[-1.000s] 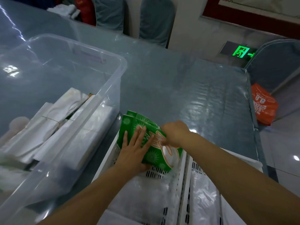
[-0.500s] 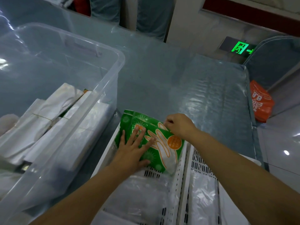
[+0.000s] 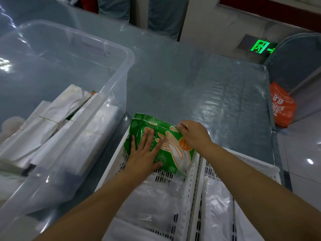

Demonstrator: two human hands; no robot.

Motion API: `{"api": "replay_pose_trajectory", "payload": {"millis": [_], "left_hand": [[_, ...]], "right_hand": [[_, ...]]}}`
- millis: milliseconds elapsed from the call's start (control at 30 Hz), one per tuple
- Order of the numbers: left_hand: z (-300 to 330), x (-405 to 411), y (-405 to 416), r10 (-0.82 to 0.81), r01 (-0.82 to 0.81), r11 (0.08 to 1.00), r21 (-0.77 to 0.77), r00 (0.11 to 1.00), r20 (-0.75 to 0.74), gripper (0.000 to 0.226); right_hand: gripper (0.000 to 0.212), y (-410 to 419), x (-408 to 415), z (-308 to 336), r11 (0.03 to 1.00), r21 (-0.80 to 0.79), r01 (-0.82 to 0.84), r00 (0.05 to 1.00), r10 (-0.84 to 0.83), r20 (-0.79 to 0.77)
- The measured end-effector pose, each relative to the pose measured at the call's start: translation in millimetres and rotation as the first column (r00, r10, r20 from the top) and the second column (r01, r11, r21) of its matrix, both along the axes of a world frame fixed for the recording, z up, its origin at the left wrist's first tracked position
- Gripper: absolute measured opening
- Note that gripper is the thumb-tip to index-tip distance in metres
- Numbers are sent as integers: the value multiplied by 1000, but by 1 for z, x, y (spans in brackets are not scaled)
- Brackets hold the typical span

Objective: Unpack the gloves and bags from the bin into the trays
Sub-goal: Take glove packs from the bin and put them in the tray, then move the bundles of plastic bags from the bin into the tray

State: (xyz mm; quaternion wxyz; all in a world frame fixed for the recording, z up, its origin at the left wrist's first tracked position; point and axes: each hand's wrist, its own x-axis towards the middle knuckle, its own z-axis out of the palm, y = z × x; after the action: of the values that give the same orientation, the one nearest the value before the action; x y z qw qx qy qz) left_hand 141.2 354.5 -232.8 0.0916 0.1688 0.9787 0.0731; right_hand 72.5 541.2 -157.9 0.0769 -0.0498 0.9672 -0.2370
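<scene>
Green glove packs (image 3: 171, 149) with a white hand print lie stacked at the far end of the left white slotted tray (image 3: 112, 171). My left hand (image 3: 145, 153) lies flat on top of them, fingers spread. My right hand (image 3: 194, 133) pinches the packs' far right corner. Clear plastic bags (image 3: 156, 202) fill the near part of that tray. A second white tray (image 3: 243, 164) on the right holds more clear bags (image 3: 218, 206). The clear bin (image 3: 121, 87) on the left holds bundles of white bags (image 3: 57, 119).
The trays and bin stand on a table under a clear plastic cover (image 3: 199, 87). An orange bag (image 3: 281, 105) hangs past the table's right edge. Covered chairs (image 3: 166, 14) stand behind the far edge. A green exit sign (image 3: 260, 46) glows low on the wall.
The glove packs have tipped from leaning upright to lying flatter in the tray. My right hand shifted from their middle to the far right corner; my left hand stayed pressed on them.
</scene>
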Motion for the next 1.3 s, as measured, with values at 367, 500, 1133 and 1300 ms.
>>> {"api": "replay_pose_trajectory", "payload": {"millis": [367, 500, 1133, 1300], "left_hand": [[16, 2, -3, -33, 34, 999, -32, 999, 21, 91], [23, 5, 0, -9, 9, 998, -57, 1000, 9, 93], [252, 39, -103, 239, -93, 959, 270, 777, -582, 26], [254, 16, -220, 349, -225, 930, 291, 791, -502, 28]], "right_hand": [[16, 0, 16, 6, 991, 134, -9, 992, 26, -126], [15, 5, 27, 6, 990, 140, -31, 978, 59, -201], [10, -108, 62, 143, 959, 75, -275, 608, 234, -759], [11, -199, 45, 165, 940, 22, -339, 581, 228, -782]]}}
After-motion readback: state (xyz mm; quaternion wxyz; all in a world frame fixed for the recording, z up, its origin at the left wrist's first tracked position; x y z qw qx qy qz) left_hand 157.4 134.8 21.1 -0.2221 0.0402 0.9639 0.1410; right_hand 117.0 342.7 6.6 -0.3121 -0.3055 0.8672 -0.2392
